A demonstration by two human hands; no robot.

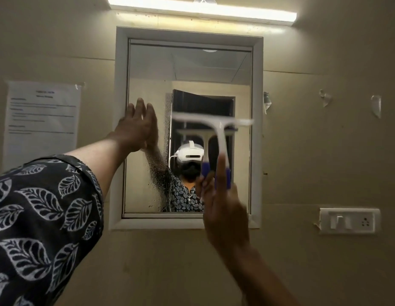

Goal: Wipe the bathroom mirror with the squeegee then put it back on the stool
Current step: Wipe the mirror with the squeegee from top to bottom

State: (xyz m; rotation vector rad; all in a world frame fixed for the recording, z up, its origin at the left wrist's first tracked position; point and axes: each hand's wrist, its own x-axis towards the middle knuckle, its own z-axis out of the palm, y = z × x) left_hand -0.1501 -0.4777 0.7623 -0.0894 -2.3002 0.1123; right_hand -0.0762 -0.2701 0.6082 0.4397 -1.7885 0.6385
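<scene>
Right hand [223, 208] gripping blurred squeegee [216, 131] by its blue handle, blade up against mirror [192, 69], left hand [138, 127] open, flat on mirror's wet left edge

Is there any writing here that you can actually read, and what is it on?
Paper notice taped to the wall left of the mirror: printed heading and paragraphs, too blurred to read.
Squeegee, switch plate, headset reflected in the mirror: no legible text.

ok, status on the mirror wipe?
Right hand gripping squeegee, blade against mirror, right half. Left hand flat on mirror's left edge. Droplets on left strip. Stool out of view.
</scene>
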